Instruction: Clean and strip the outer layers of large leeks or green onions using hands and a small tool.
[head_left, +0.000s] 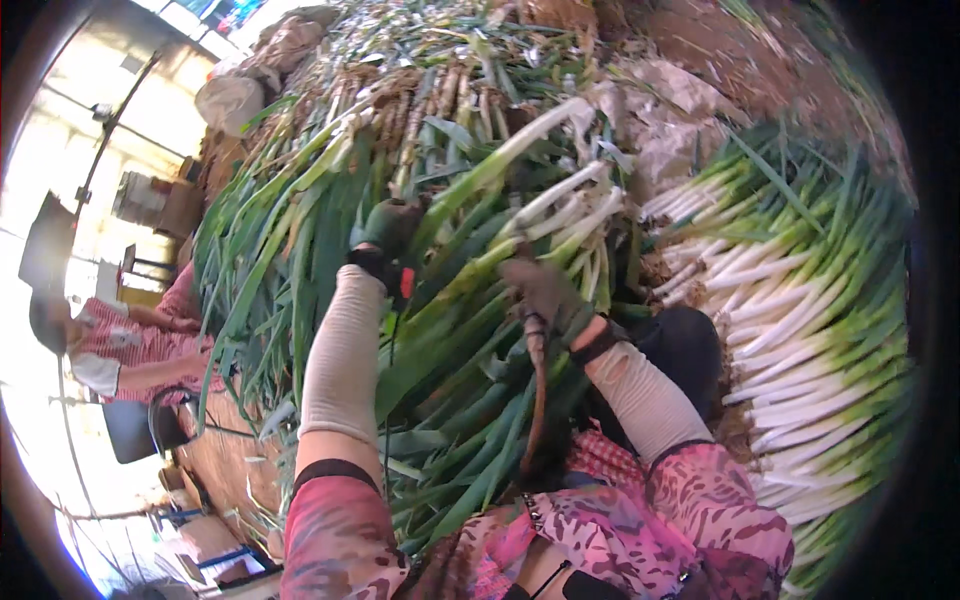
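Note:
Green onions with long leaves (465, 375) lie before me and across my lap. My left hand (391, 229), in a dark green work glove, is at the leaves of a thick green onion (517, 146) whose white end points up and right; its fingers are partly hidden. My right hand (547, 292), in a brownish glove, has a curved-handled tool (536, 375) at its palm, the handle hanging down toward my lap. Its fingers are blurred beside the stalks. Just above it several white stalk ends (577, 210) point up and right.
Cleaned green onions (795, 337) lie in a long row at the right. A heap of untrimmed onions with soil on the roots (420, 97) rises ahead. Pale sacking (667, 112) lies beyond the row. A person in a striped top (142, 345) is at the left, near cardboard boxes (172, 206).

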